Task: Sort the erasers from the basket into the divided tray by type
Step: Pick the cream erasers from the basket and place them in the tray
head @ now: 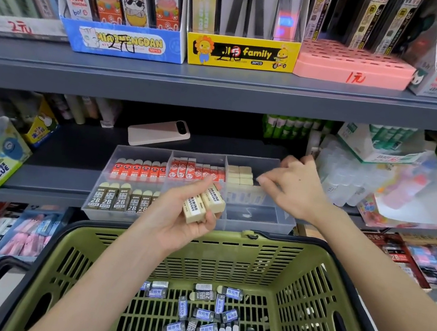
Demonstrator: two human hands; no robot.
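The left hand [176, 215] and the cream block erasers [205, 204] it holds cover part of the clear plastic divided tray [273, 223] and the end of the brown-sleeved 2B erasers [120, 199]. The fingertips of the right hand [295, 187] are blurry, so its grip cannot be told. The green plastic basket [306, 290] is cut off at the bottom. Print on its blue-sleeved erasers [207, 329] is too tiny to read.

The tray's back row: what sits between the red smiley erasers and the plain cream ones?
Red-and-white erasers fill the middle compartment there, shown in the head view.
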